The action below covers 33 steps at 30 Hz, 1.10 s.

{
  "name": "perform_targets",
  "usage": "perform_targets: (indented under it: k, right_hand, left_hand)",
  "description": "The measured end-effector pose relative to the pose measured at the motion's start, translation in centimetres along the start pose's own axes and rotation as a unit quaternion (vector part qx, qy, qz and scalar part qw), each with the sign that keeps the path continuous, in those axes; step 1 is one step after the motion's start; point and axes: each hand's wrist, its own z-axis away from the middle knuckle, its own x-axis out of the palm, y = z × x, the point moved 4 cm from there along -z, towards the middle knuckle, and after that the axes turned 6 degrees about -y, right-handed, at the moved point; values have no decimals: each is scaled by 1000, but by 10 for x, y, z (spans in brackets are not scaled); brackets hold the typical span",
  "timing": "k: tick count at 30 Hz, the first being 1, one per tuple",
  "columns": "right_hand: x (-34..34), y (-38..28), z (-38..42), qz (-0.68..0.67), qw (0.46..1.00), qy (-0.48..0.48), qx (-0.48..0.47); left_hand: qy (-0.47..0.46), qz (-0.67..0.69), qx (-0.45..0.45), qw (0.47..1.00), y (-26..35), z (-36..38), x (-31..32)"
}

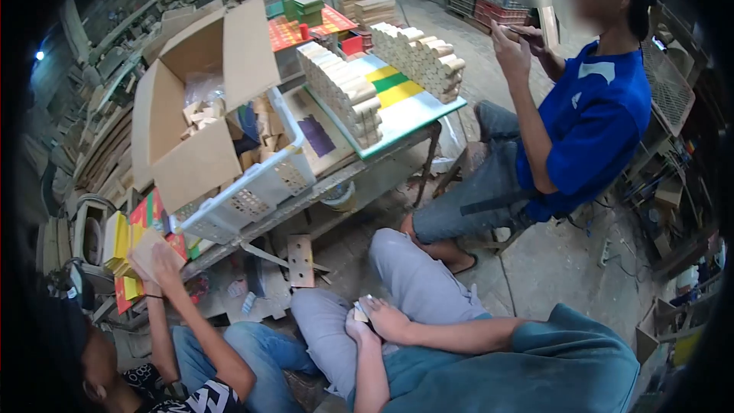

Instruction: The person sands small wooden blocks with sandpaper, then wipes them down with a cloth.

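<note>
Over my lap, my left hand (361, 328) and my right hand (389, 320) meet with their fingers closed. Between them shows a small pale wooden piece (359, 312), mostly hidden by the fingers. My left hand cups it from below. The right hand presses over its upper side, and whatever else lies under those fingers is too small to make out. Both hands rest just above my grey trousers (428, 279).
A person at left holds a flat wooden board beside yellow blocks (116, 243). Another, in a blue shirt (592, 118), stands at right. Ahead are a cardboard box (195, 164), a white plastic crate (256, 197) and stacked wooden rods (420, 61) on a table.
</note>
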Motion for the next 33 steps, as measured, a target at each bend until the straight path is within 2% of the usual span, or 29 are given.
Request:
perform_targets:
  k: [2,3,4,6,7,8,10,11,12,15,16,18,19,22,23,26,27,28,30,31,32,33]
  right_hand:
    - [-3,-23,20,40,985,134,-103]
    - [-3,-27,24,-12,988,90,-126]
    - [-6,-26,19,-12,988,85,-130]
    - [-15,-8,2,-101,994,27,-34]
    - [-15,-1,-4,-56,998,-18,-9]
    - [-12,-2,1,-57,998,-16,-12]
    - [-10,-23,18,-26,989,88,-113]
    - [-14,-34,28,-16,982,129,-134]
    - [-14,-32,24,-17,983,127,-133]
    - [-12,0,-10,-122,992,21,-27]
    - [-11,1,-5,-120,992,24,-29]
    - [-25,-19,10,-118,991,30,-54]
    - [-19,-26,17,-71,988,80,-109]
    - [-17,-15,2,-47,986,119,-105]
    - [-17,-3,-13,-50,993,89,-55]
    - [-10,-4,-15,-25,997,71,-34]
    - [-30,-26,2,-83,993,64,-54]
    - [-29,-27,-1,-83,993,64,-58]
    - [-24,-26,7,-79,985,128,-89]
    - [-20,-12,-7,-30,992,108,-54]
    - [-24,-2,-24,-10,997,73,-22]
    - [-26,-1,-23,-8,996,84,-27]
  left_hand:
    - [-111,-6,22,994,-5,-43,-30]
    - [-29,-109,89,990,-1,-30,-45]
    - [-25,-105,91,990,-3,-31,-46]
    - [-3,-7,33,999,-4,-7,-19]
    - [32,14,35,999,1,11,3]
    - [32,13,39,999,2,12,3]
    - [32,11,46,998,4,14,5]
    - [34,13,45,998,4,15,5]
    - [36,15,40,998,4,15,4]
    - [33,23,17,999,2,14,3]
    - [30,24,19,999,-1,7,-4]
    - [37,-93,53,994,4,-11,-27]
    - [39,-93,54,993,5,-14,-34]
    - [-33,17,39,999,1,-5,-20]
    - [-24,41,35,998,5,11,3]
    - [-20,54,33,998,15,28,22]
    - [-23,-11,73,997,8,-7,-18]
    - [-23,-10,77,997,6,-27,-39]
    - [-163,-24,67,984,-6,-38,-53]
    - [-57,29,31,997,12,23,15]
    - [-58,31,29,997,8,23,15]
    - [-65,29,35,997,8,20,16]
